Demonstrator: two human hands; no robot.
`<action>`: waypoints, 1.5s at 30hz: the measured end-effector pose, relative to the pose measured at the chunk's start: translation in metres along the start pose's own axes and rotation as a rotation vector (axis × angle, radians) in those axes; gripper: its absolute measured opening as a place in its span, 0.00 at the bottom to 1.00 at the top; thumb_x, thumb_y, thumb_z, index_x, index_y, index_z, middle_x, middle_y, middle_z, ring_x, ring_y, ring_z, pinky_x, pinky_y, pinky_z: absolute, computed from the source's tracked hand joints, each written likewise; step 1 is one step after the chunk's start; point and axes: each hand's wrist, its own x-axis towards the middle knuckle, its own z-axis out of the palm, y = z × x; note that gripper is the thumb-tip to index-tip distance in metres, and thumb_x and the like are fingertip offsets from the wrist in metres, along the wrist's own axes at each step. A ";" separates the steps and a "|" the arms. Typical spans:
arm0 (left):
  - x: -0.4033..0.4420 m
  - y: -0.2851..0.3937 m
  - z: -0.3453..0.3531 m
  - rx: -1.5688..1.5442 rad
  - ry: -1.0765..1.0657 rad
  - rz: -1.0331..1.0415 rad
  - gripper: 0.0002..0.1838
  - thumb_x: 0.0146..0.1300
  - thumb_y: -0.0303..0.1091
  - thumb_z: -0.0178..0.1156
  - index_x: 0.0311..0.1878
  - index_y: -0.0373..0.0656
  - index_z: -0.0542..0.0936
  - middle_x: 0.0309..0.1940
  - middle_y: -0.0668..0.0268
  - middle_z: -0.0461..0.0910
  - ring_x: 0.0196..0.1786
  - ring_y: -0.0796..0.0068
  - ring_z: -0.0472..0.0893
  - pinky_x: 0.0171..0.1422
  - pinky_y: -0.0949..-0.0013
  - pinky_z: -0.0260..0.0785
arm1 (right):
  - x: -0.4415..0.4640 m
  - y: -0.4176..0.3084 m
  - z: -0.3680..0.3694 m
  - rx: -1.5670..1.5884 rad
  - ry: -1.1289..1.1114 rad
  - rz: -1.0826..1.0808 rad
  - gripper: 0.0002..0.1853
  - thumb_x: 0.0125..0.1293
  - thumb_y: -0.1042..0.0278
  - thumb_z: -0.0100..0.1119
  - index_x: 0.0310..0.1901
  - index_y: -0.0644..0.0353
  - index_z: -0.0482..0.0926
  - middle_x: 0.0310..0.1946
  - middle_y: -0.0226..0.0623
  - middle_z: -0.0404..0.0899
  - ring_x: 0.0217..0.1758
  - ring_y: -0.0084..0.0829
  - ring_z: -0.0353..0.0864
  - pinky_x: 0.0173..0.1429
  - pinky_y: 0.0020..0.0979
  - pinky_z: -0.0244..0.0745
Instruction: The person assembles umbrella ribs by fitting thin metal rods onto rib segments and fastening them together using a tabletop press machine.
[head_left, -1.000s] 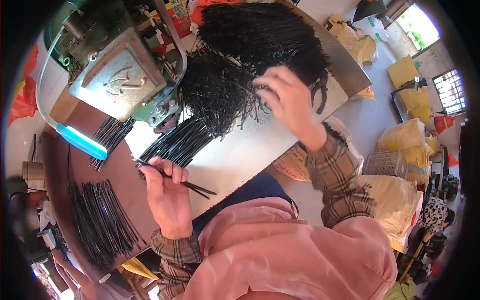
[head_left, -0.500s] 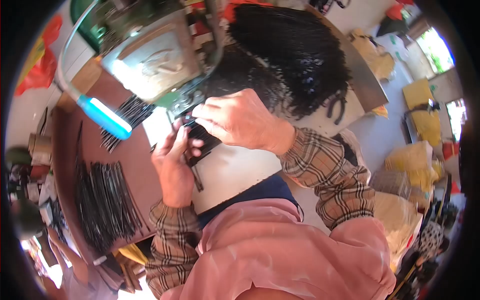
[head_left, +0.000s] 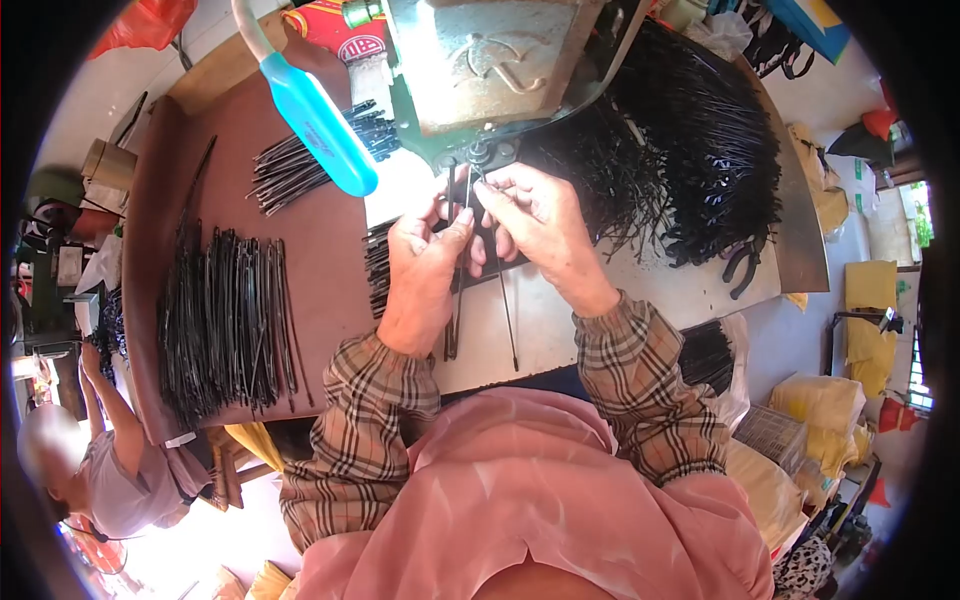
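Note:
Both my hands work close together just below the head of a metal machine point(head_left: 480, 75). My left hand point(head_left: 425, 260) pinches a thin black rod, apparently an umbrella rib point(head_left: 459, 300), between thumb and fingers. It hangs toward the table's front edge, with another rod close alongside. My right hand point(head_left: 545, 230) has thumb and fingertips closed at the upper end of a joined rod under the machine's tip. A second thin rod point(head_left: 508, 315) slants down from beneath its fingers. The exact contact at the fingertips is partly hidden.
Bundles of black rods lie on the brown tabletop at left point(head_left: 225, 330) and behind the blue lamp point(head_left: 318, 125). A large dark pile of rods point(head_left: 700, 140) covers the right side, with pliers point(head_left: 740, 268) beside it. Another person point(head_left: 140, 450) sits at far left.
The view has swung, so the machine and table appear farther right. My right hand has moved from over the rods to beside my left, and separate rods now hang between and below them.

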 end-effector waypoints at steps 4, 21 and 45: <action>0.001 0.001 -0.002 -0.033 -0.034 -0.052 0.26 0.69 0.25 0.54 0.70 0.34 0.65 0.39 0.68 0.75 0.29 0.85 0.71 0.29 0.81 0.61 | 0.001 0.000 0.000 0.012 0.014 -0.016 0.07 0.69 0.71 0.60 0.40 0.68 0.79 0.24 0.31 0.79 0.17 0.15 0.74 0.19 0.19 0.67; 0.002 -0.010 0.008 -0.048 0.101 0.008 0.23 0.68 0.23 0.55 0.67 0.34 0.71 0.28 0.75 0.72 0.21 0.89 0.64 0.22 0.83 0.53 | 0.004 0.009 0.002 0.100 -0.022 -0.010 0.07 0.70 0.70 0.59 0.38 0.66 0.78 0.23 0.29 0.78 0.18 0.13 0.72 0.20 0.19 0.64; 0.024 0.000 0.016 -0.038 0.088 0.101 0.18 0.65 0.20 0.55 0.58 0.32 0.76 0.25 0.71 0.75 0.18 0.87 0.67 0.19 0.81 0.55 | 0.033 0.011 -0.003 0.387 -0.045 0.050 0.09 0.67 0.68 0.60 0.34 0.65 0.75 0.21 0.29 0.72 0.16 0.16 0.66 0.18 0.20 0.58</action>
